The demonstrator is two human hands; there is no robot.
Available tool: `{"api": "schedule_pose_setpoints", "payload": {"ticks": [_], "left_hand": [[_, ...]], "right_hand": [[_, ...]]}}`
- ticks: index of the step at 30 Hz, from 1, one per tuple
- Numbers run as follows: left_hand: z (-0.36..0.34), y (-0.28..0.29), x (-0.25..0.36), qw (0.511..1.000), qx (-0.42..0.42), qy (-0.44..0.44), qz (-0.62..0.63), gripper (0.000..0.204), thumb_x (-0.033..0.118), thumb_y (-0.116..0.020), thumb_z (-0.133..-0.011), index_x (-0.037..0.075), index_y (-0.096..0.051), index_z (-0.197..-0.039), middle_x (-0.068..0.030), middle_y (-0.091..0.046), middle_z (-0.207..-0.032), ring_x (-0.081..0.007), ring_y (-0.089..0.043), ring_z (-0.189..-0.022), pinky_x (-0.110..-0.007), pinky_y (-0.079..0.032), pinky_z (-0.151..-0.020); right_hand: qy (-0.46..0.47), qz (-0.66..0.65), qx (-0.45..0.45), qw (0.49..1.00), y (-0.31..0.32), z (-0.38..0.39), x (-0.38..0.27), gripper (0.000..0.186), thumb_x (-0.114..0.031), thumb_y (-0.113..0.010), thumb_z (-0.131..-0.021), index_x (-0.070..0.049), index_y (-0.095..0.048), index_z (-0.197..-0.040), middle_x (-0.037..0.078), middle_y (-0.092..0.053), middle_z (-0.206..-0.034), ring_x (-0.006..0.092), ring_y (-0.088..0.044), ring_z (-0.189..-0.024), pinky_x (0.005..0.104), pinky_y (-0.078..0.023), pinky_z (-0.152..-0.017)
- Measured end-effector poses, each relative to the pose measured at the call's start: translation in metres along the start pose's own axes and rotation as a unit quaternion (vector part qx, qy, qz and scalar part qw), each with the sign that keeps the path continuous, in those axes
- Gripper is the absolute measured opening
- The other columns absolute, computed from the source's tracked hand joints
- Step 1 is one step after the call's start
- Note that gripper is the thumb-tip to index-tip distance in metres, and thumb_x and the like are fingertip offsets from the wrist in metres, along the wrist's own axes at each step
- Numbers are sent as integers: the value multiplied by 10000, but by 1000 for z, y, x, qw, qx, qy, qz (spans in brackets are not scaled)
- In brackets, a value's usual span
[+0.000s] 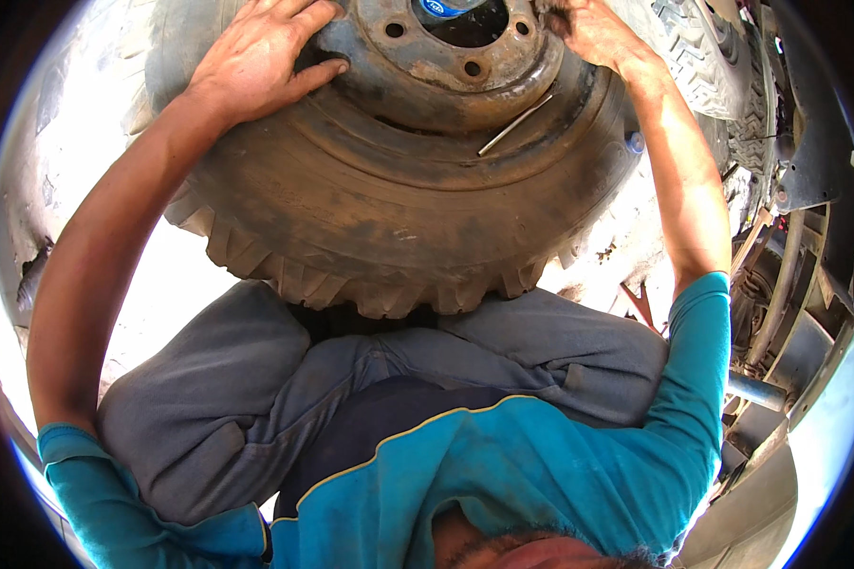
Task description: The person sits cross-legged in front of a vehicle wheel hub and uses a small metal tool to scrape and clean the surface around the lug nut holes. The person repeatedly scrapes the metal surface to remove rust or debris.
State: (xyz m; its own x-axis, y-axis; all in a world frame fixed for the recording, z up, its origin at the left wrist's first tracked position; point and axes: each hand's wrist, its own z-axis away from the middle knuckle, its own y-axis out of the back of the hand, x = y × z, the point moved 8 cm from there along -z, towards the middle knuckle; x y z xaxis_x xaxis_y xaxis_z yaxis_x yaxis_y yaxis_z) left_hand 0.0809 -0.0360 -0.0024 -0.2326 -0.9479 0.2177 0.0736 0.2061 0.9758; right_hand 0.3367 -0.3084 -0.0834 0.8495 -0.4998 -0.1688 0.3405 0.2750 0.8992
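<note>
Bright dusty ground lay under a big worn tyre [380,218] propped against the person's knees. Left hand [261,57] lay open, fingers spread, on the rusty steel rim [427,81]. Right hand [593,33] curled on the rim's edge, probably gripping it. Vehicle chassis [807,284] stood at right.

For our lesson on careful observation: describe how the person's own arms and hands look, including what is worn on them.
Both forearms are bare, as are the left hand and right hand: no gloves, watch or rings show. Short teal-blue sleeves cover the upper arms, part of a teal shirt with a dark panel edged by thin yellow piping. The fabric looks dusty and worn.
</note>
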Motion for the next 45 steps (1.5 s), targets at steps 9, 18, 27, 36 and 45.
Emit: {"api": "schedule_pose_setpoints", "payload": {"ticks": [9,18,27,36,45], "left_hand": [[7,-4,-3,1000,3,13,4,568,443,-728,-895,16,-607,-1250,-177,-566,-1264,-368,-488,-1251,-450,-394,-1101],[4,0,-1,1000,7,11,2,559,418,-741,-890,19,-606,-1256,-180,-563,-1275,-370,-492,-1251,-448,-403,-1097],[6,-4,-3,1000,18,6,-4,566,417,-749,-883,23,-609,-1265,-183,-571,-1290,-374,-489,-1276,-452,-404,-1106],[7,-3,-3,999,31,-13,7,561,417,-743,-888,19,-612,-1261,-188,-575,-1287,-376,-497,-1264,-451,-401,-1105],[6,-2,-4,1000,26,-6,11,560,427,-739,-888,10,-615,-1239,-183,-581,-1245,-372,-509,-1213,-446,-411,-1078]], "right_hand": [[-47,-217,166,961,47,12,-56,166,49,-612,-838,-24,-669,-975,92,-658,-823,193,-613,-813,355,-523,-770],[154,55,107,981,48,3,-59,205,-103,-637,-867,-40,-688,-1056,177,-717,-894,368,-691,-856,441,-555,-747],[67,99,122,985,45,23,-100,279,-168,-591,-902,-88,-694,-1148,239,-720,-914,434,-700,-867,516,-549,-796],[26,125,92,988,42,5,-81,265,-143,-538,-895,-43,-662,-1107,256,-701,-845,458,-684,-838,537,-534,-736],[124,150,68,979,21,8,-56,169,-142,-536,-904,-42,-633,-999,153,-645,-723,375,-643,-704,498,-495,-618]]}}
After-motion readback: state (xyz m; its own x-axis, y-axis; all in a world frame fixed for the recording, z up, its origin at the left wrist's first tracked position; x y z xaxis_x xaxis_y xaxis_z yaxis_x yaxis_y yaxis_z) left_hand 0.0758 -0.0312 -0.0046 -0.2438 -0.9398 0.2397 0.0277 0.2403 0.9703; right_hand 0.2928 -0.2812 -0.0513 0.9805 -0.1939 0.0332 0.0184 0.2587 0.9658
